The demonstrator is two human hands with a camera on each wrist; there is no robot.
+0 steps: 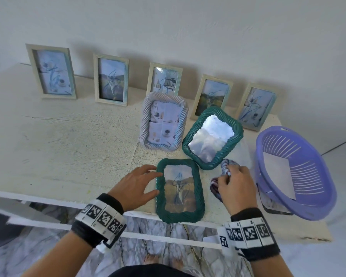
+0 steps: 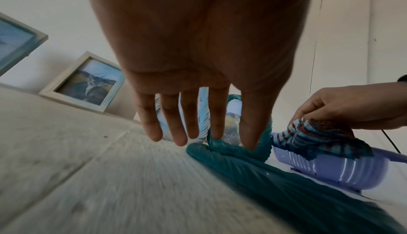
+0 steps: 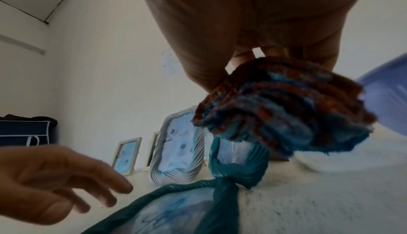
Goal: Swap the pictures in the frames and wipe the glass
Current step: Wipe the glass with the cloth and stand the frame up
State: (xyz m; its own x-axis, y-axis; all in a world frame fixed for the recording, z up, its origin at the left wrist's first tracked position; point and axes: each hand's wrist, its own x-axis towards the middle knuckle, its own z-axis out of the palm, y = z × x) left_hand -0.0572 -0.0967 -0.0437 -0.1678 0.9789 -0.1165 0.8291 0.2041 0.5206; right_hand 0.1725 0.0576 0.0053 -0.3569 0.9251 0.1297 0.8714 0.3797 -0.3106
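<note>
A teal rope-rimmed frame lies flat at the table's front edge, with blue scribbles over its landscape picture. My left hand has straight fingers touching the frame's left rim; in the left wrist view the fingertips rest on the teal rim. Just right of the frame, my right hand grips a bunched striped cloth, held slightly above the table. A second teal frame with glare on its glass and a white rope-rimmed frame are propped behind.
Several pale wooden frames stand along the wall. A purple slotted basket holding a white sheet sits tilted at the right, close to my right hand. The table's front edge runs below my wrists; bare tabletop spreads left.
</note>
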